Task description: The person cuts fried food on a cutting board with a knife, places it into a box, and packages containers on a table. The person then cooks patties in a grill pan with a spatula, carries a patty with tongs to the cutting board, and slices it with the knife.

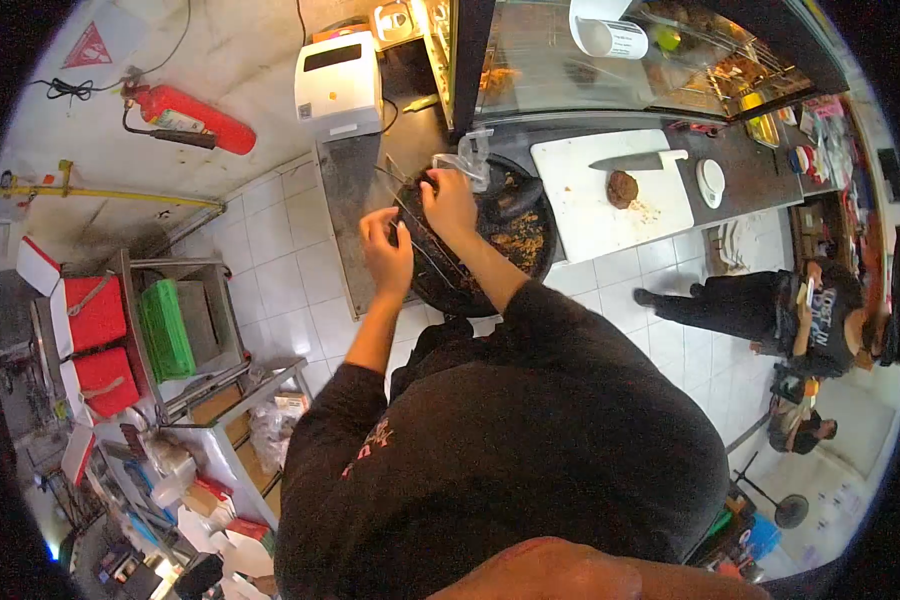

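Observation:
My left hand (387,250) is closed, fingers curled at the near left side of a dark wire rack (432,250) with thin metal rods. At the rack's upper end, my right hand (450,205) is closed too, its fingertips pinched together against the dark edge. The rack lies tilted over a round black tray (544,240) holding brown crumbs (518,243). Also in the tray is a dark, rounded piece (518,199). A clear plastic piece (476,158) sits just beyond my right hand. What exactly lies under my fingertips is hard to see.
Right of the tray, a white cutting board (580,205) bears a knife (630,161) and a brown lump (622,189). A white label printer (338,85) stands at the back left, beside a glass display case (550,90). Another person (820,310) stands at the right.

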Demonstrator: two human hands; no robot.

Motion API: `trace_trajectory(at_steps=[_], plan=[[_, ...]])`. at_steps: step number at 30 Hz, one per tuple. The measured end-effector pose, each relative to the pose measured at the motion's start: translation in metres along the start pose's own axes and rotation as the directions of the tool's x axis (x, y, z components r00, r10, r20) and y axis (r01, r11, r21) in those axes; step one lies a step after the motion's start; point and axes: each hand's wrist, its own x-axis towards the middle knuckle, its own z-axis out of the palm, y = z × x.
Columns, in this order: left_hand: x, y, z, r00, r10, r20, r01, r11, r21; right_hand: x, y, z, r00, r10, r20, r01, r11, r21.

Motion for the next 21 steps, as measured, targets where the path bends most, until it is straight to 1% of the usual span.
trace_trajectory(at_steps=[1,2,3,4,5,7,8,10,11,12,13,14,15,16,17,18,19,20,21], plan=[[0.025,-0.001,0.007,0.982,0.187,0.002,-0.187,0.981,0.051,-0.003,0.000,-0.013,1.000,0.006,-0.004,-0.006,1.000,-0.010],[0.050,-0.002,0.017,0.929,0.371,0.014,-0.370,0.924,0.099,-0.006,0.002,-0.023,0.999,0.024,-0.023,-0.025,0.998,-0.061],[0.067,0.008,0.030,0.927,0.364,0.088,-0.374,0.917,0.138,-0.007,0.005,-0.030,0.998,0.043,-0.045,-0.048,0.992,-0.113],[0.081,0.017,0.043,0.920,0.356,0.162,-0.382,0.907,0.176,-0.006,0.011,-0.033,0.997,0.053,-0.056,-0.060,0.991,-0.122],[0.093,0.017,0.057,0.915,0.365,0.175,-0.392,0.905,0.163,-0.005,0.017,-0.036,0.997,0.052,-0.062,-0.059,0.991,-0.122],[0.108,0.011,0.086,0.804,0.450,0.389,-0.568,0.774,0.279,-0.006,0.034,-0.037,0.994,0.061,-0.087,-0.072,0.989,-0.131],[0.109,0.008,0.096,0.794,0.462,0.396,-0.580,0.771,0.264,-0.006,0.044,-0.039,0.995,0.068,-0.075,-0.076,0.990,-0.115],[0.114,0.004,0.115,0.817,0.345,0.462,-0.436,0.894,0.102,-0.004,0.066,-0.042,0.996,0.074,-0.050,-0.077,0.994,-0.079],[0.113,0.003,0.120,0.805,0.372,0.462,-0.425,0.905,0.011,-0.002,0.076,-0.042,0.995,0.073,-0.073,-0.079,0.994,-0.082],[0.111,0.009,0.121,0.792,0.396,0.465,-0.448,0.894,0.000,0.000,0.086,-0.041,0.988,0.126,-0.093,-0.124,0.992,0.029],[0.104,0.015,0.118,0.786,0.387,0.481,-0.418,0.907,-0.047,0.002,0.091,-0.043,0.978,0.182,-0.107,-0.166,0.976,0.143],[0.095,0.020,0.112,0.780,0.376,0.500,-0.385,0.918,-0.089,0.005,0.096,-0.046,0.974,0.184,-0.132,-0.164,0.975,0.149],[0.088,0.028,0.105,0.745,0.414,0.523,-0.441,0.894,-0.079,0.009,0.099,-0.051,0.930,0.367,0.005,-0.345,0.870,0.351],[0.081,0.036,0.097,0.708,0.449,0.545,-0.496,0.866,-0.068,0.016,0.087,-0.061,0.850,0.495,0.180,-0.511,0.692,0.510],[0.074,0.044,0.088,0.676,0.493,0.548,-0.528,0.842,-0.106,0.014,0.074,-0.071,0.831,0.491,0.261,-0.474,0.379,0.795],[0.065,0.058,0.079,0.656,0.591,0.469,-0.619,0.777,-0.113,0.018,0.062,-0.083,0.835,0.490,0.251,-0.461,0.372,0.806],[0.061,0.062,0.074,0.634,0.605,0.481,-0.646,0.756,-0.100,0.020,0.056,-0.093,0.828,0.430,0.360,-0.449,0.122,0.885],[0.055,0.066,0.069,0.614,0.614,0.496,-0.668,0.739,-0.087,0.019,0.050,-0.099,0.823,0.342,0.454,-0.433,-0.141,0.890],[0.046,0.076,0.062,0.610,0.613,0.502,-0.672,0.736,-0.083,0.018,0.049,-0.102,0.825,0.302,0.478,-0.468,-0.109,0.877]])
